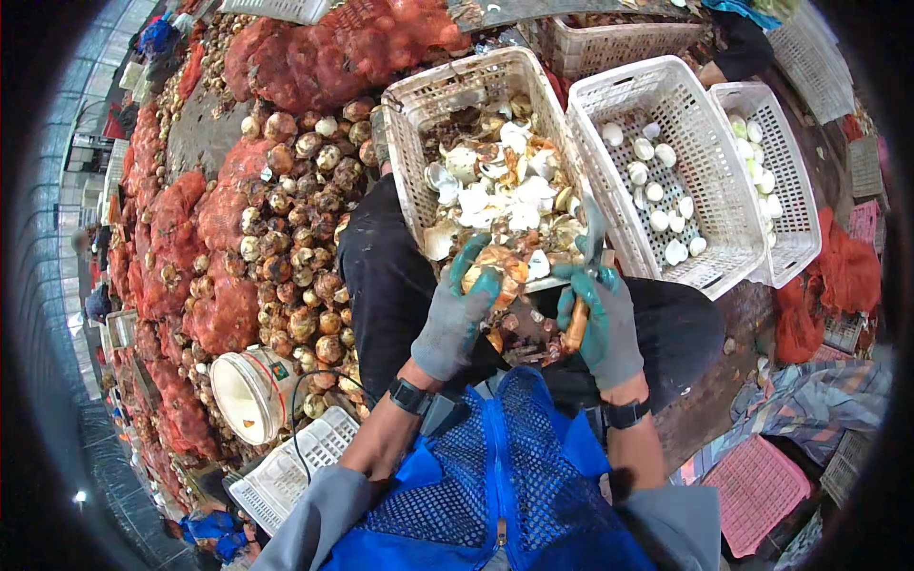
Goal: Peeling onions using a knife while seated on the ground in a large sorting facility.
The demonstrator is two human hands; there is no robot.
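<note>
My left hand [455,319], in a grey glove with green-coated fingers, is closed around a brown-skinned onion [497,266]. My right hand [606,319], gloved alike, grips a knife by its wooden handle [576,325]. The knife's blade [595,236] points up and away, a little right of the onion and apart from it. Both hands are over the near end of a white plastic crate [405,181] between my knees. White and brown onion peels and trimmings [505,186] lie in this crate.
On the left is a heap of unpeeled onions [295,238] among red mesh sacks [176,228], with a white bucket [249,395] beside it. Two white crates [709,162] [804,205] holding peeled white onions stand on the right. A pink crate [757,495] sits at lower right.
</note>
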